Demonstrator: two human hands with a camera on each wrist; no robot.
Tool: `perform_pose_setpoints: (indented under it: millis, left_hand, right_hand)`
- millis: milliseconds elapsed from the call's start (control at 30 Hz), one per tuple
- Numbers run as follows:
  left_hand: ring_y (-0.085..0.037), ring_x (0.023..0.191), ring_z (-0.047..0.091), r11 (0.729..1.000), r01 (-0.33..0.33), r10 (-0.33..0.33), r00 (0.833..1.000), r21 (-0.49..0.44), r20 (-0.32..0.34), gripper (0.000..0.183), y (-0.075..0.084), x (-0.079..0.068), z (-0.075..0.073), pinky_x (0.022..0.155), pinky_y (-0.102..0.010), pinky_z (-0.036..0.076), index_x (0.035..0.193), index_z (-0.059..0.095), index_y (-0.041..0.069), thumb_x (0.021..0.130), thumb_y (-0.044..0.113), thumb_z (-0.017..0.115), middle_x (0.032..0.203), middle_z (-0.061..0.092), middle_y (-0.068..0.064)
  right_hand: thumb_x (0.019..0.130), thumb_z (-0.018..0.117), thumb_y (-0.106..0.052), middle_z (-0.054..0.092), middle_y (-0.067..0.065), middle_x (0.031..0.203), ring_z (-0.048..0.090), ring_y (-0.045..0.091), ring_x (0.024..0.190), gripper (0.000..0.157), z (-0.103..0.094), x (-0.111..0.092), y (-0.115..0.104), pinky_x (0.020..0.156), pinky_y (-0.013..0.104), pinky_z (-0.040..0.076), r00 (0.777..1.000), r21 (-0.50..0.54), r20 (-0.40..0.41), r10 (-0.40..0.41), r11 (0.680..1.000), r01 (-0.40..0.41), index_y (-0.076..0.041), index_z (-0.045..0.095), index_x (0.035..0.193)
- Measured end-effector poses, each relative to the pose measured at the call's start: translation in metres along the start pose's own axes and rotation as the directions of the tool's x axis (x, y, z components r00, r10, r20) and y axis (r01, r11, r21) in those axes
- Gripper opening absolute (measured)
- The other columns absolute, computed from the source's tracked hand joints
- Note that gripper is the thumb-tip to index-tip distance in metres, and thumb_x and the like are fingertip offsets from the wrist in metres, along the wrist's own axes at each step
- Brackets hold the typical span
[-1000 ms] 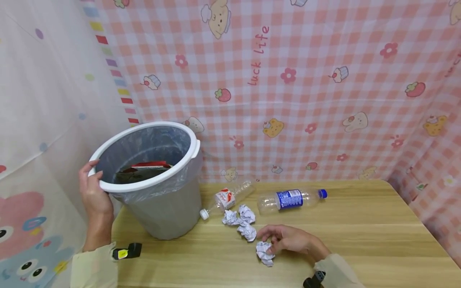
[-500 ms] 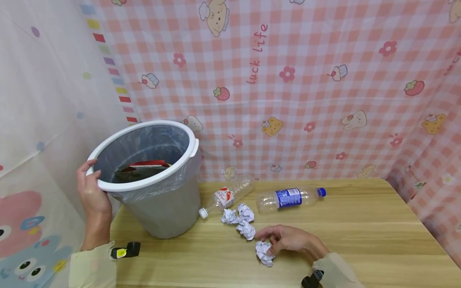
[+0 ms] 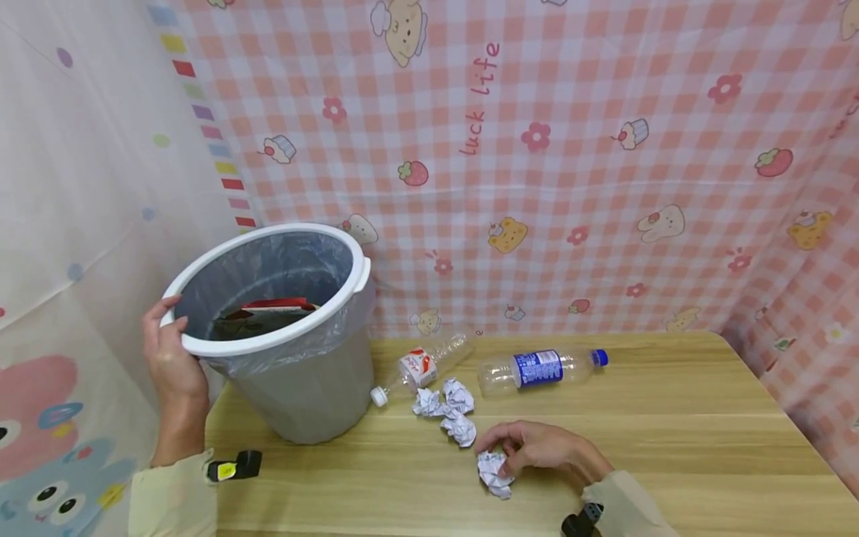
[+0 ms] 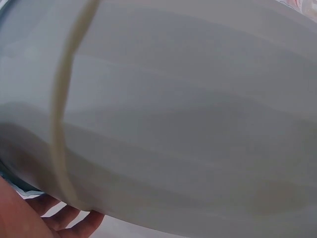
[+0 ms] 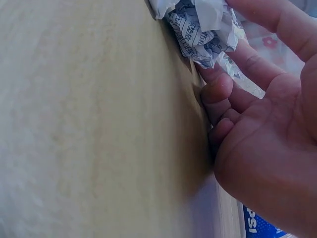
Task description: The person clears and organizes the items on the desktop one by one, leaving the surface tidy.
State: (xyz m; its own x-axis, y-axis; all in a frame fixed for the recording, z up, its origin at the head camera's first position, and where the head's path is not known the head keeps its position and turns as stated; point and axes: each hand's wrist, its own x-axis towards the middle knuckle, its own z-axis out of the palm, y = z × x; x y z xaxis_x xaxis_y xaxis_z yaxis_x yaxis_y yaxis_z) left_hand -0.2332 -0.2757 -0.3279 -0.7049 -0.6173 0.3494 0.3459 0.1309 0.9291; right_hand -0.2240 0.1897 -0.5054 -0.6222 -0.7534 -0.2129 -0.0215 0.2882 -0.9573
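In the head view my left hand (image 3: 177,369) grips the white rim of a grey trash bin (image 3: 309,399) from the left, fingers over the edge. The bin stands tilted a little on the table, with a clear bag lining it. Its grey wall (image 4: 178,114) fills most of the left wrist view. My right hand (image 3: 540,446) pinches a crumpled paper ball (image 3: 495,476) low at the tabletop, fingers bent over its top. Printed characters show on that ball (image 5: 203,37) in the right wrist view. Three more paper balls (image 3: 459,429) lie just left of the fingers.
Behind the paper balls lies a clear plastic bottle (image 3: 417,369) with a red-and-white label and white cap. A blue-labelled bottle (image 3: 539,368) rests on its side farther right. Red and dark flat items (image 3: 277,306) are inside the bin. A checked cloth (image 3: 604,186) hangs behind the table.
My right fingers have curled lower around the paper ball, which has shifted very slightly. The left hand and bin hold still.
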Motion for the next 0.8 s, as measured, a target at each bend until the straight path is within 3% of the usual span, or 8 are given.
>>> perform_pose_setpoints:
  millis: [200, 400, 600, 800]
  left_hand:
    - [-0.015, 0.114, 0.047, 1.0, -0.002, 0.002, 1.0, 0.031, 0.01, 0.039, -0.0007, -0.0004, -0.0004, 0.092, -0.025, 0.036, 0.133, 0.053, 0.018, 0.101, 0.018, 0.031, 0.136, 0.049, -0.004]
    - [-0.014, 0.11, 0.047, 1.0, -0.005, 0.005, 1.0, -0.007, -0.006, 0.038, 0.0007, -0.0007, 0.0003, 0.089, -0.024, 0.034, 0.129, 0.056, 0.018, 0.1, 0.016, 0.032, 0.131, 0.051, -0.002]
    - [-0.013, 0.109, 0.047, 1.0, -0.009, 0.008, 1.0, -0.023, -0.01, 0.038, 0.0008, -0.0008, 0.0001, 0.089, -0.024, 0.034, 0.128, 0.057, 0.017, 0.099, 0.015, 0.033, 0.13, 0.051, -0.002]
    - [-0.014, 0.11, 0.048, 1.0, -0.003, 0.003, 1.0, -0.027, -0.001, 0.038, 0.0011, -0.0006, -0.0005, 0.089, -0.025, 0.035, 0.13, 0.056, 0.016, 0.1, 0.015, 0.033, 0.131, 0.051, -0.004]
  right_hand:
    - [0.081, 0.071, 0.0, 0.062, 0.01, 0.119, 0.045, 0.007, 0.074, 0.053, 0.0001, 0.0007, 0.0019, 0.067, 0.018, 0.039, 0.998, -0.032, 0.039, -0.051, 0.998, 0.052, -0.002, 0.058, 0.132]
    - [0.08, 0.071, -0.001, 0.06, 0.009, 0.112, 0.048, 0.009, 0.08, 0.052, 0.0021, -0.0008, 0.0015, 0.072, 0.02, 0.04, 0.999, -0.068, 0.019, -0.045, 0.997, 0.047, -0.005, 0.06, 0.131]
    - [0.08, 0.07, -0.001, 0.059, 0.013, 0.118, 0.049, 0.017, 0.097, 0.052, 0.0057, -0.0028, 0.0014, 0.083, 0.024, 0.04, 0.998, -0.044, -0.007, -0.07, 0.997, 0.07, -0.005, 0.059, 0.131]
    - [0.08, 0.07, -0.003, 0.055, 0.011, 0.111, 0.048, 0.019, 0.099, 0.053, 0.0057, -0.0026, 0.0039, 0.086, 0.026, 0.04, 0.996, -0.047, -0.04, -0.081, 0.996, 0.08, -0.006, 0.059, 0.131]
